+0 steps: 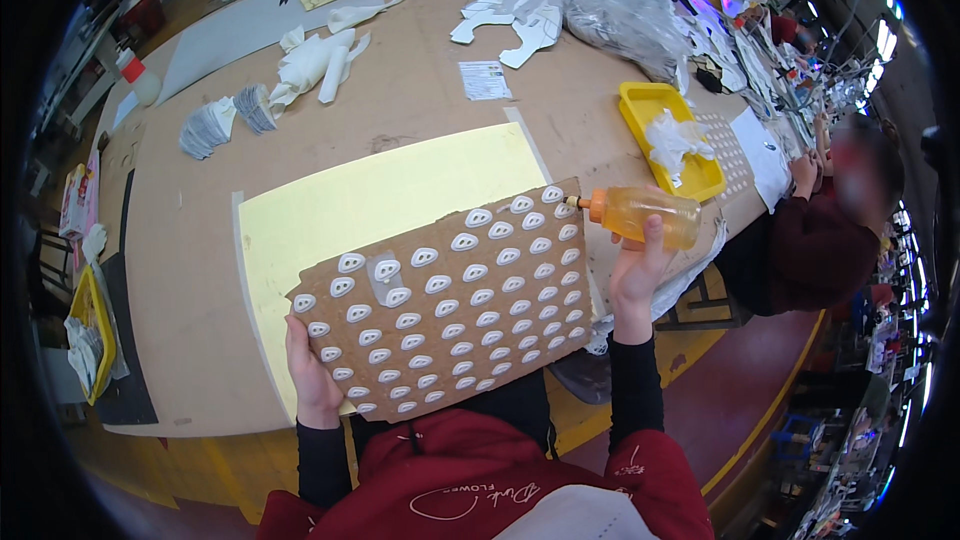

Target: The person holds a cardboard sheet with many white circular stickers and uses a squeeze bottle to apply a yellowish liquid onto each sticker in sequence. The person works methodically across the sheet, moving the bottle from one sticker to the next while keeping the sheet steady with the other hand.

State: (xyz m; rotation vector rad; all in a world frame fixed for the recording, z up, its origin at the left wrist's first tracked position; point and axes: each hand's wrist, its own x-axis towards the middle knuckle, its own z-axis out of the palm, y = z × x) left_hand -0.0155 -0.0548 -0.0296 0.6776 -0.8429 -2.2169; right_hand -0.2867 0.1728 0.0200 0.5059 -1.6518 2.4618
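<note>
My left hand (312,377) grips the lower left edge of a brown cardboard sheet (465,355), which is tilted over the table's front edge. Rows of small white oval pieces with dark holes (437,283) cover the sheet. One piece near the upper left sits on a translucent patch (381,266). In my right hand (640,272) lies a squeeze bottle of amber liquid (655,218) with an orange cap. Its nozzle points left, close to the piece at the sheet's upper right corner; I cannot tell whether they touch. Pale yellow paper (400,185) lies beneath the cardboard.
A yellow tray (633,120) with crumpled white material stands at the right. Stacked grey-white pieces (206,130) and white scraps (318,62) lie at the back left, near another bottle (140,80). A co-worker (825,230) sits close on the right; others work farther back.
</note>
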